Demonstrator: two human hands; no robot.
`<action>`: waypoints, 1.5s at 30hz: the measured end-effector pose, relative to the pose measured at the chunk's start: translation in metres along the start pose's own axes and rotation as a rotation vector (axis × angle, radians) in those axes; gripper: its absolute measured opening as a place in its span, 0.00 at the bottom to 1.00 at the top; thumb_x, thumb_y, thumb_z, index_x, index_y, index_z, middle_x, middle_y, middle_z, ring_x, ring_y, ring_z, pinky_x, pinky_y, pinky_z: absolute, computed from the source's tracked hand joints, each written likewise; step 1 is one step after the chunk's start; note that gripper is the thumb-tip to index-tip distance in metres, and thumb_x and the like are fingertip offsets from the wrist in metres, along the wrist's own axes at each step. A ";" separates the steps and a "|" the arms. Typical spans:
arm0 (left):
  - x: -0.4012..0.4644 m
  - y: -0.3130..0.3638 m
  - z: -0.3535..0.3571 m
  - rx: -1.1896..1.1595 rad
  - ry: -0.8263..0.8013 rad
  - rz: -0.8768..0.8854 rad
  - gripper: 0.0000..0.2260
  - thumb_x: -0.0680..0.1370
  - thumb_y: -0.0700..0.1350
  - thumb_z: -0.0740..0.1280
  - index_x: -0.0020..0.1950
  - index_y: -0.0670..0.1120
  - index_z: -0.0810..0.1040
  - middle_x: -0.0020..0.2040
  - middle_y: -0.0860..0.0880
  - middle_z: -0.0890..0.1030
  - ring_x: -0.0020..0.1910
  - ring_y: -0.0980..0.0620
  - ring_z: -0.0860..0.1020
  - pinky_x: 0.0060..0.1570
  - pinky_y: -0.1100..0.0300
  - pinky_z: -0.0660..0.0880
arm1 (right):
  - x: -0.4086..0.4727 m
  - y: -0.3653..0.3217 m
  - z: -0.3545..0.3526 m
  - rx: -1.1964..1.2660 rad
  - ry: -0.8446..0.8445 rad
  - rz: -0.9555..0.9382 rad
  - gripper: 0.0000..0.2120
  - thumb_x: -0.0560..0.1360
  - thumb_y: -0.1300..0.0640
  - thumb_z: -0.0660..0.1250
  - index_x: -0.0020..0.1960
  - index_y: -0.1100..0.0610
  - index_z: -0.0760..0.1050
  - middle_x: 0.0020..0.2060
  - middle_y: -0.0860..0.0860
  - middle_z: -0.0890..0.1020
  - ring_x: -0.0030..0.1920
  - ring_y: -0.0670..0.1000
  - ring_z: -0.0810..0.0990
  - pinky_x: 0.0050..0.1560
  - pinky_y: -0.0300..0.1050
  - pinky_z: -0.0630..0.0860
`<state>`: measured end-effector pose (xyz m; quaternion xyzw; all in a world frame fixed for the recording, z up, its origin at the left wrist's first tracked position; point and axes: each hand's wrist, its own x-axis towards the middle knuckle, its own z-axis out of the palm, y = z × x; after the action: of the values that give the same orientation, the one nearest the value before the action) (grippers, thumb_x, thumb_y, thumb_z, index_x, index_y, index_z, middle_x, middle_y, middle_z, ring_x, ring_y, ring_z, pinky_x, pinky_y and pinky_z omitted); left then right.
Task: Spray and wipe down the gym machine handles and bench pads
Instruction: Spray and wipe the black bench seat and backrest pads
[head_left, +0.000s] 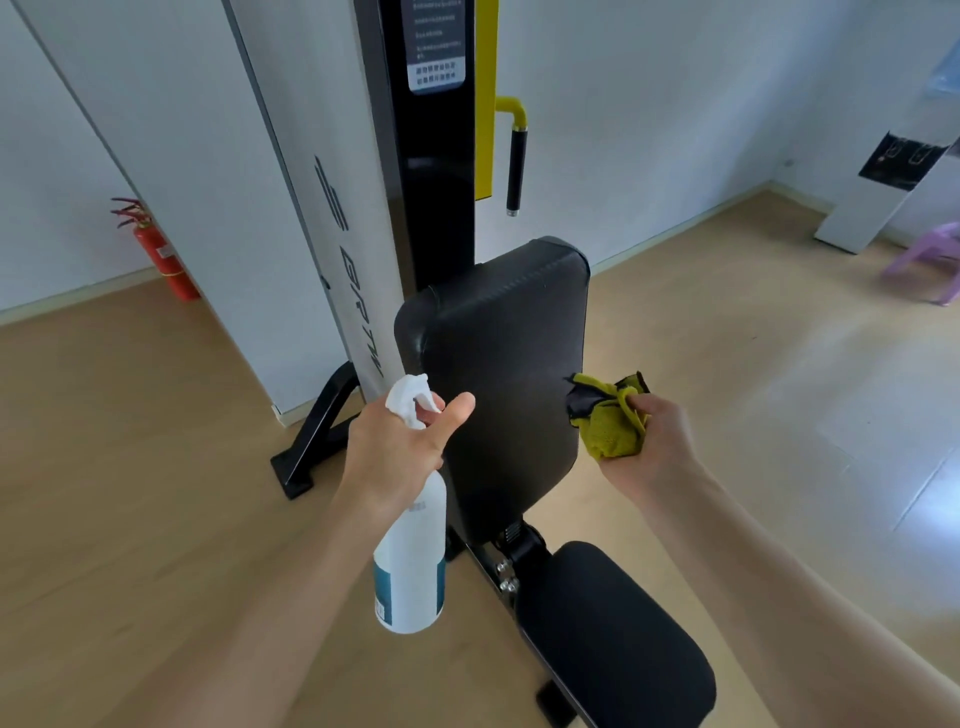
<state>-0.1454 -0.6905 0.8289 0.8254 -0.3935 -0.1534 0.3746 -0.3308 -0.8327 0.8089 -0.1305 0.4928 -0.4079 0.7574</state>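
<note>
A black padded backrest (498, 358) stands upright in the middle, with the black seat pad (618, 639) below it at the bottom. My left hand (400, 452) grips the neck of a white spray bottle (413, 561) beside the backrest's left edge, its nozzle near the pad. My right hand (654, 447) holds a bunched yellow cloth (613, 421) against the backrest's right edge. A black handle (516, 171) on a yellow bracket hangs from the machine's upright column above.
The machine's black and white tower (415, 171) rises behind the backrest, its black foot (311, 441) on the wooden floor at left. A red fire extinguisher (163, 254) stands by the left wall. A purple plastic chair (930, 260) sits far right.
</note>
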 end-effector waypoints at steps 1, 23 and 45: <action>0.000 0.000 -0.002 0.002 -0.017 -0.013 0.17 0.78 0.63 0.65 0.60 0.54 0.72 0.43 0.52 0.80 0.36 0.57 0.79 0.30 0.75 0.66 | 0.002 -0.002 0.001 0.003 0.015 0.003 0.10 0.78 0.62 0.59 0.55 0.57 0.77 0.41 0.55 0.85 0.41 0.56 0.83 0.41 0.48 0.79; -0.037 -0.072 0.113 0.005 -0.245 -0.557 0.26 0.74 0.67 0.68 0.35 0.44 0.76 0.27 0.52 0.78 0.28 0.58 0.75 0.29 0.65 0.67 | 0.055 0.026 -0.047 -0.241 -0.053 0.003 0.27 0.77 0.62 0.56 0.25 0.51 0.84 0.37 0.51 0.73 0.33 0.55 0.68 0.39 0.45 0.65; 0.061 0.013 -0.035 -0.313 0.219 -0.174 0.10 0.75 0.60 0.70 0.45 0.55 0.83 0.32 0.48 0.82 0.29 0.57 0.78 0.28 0.63 0.76 | 0.019 0.056 0.117 -1.311 -0.389 -1.497 0.20 0.84 0.53 0.54 0.74 0.54 0.70 0.73 0.50 0.74 0.76 0.53 0.66 0.77 0.57 0.61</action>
<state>-0.0940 -0.7247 0.8645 0.7998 -0.2488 -0.1539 0.5241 -0.2005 -0.8351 0.8190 -0.8601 0.2792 -0.3984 0.1534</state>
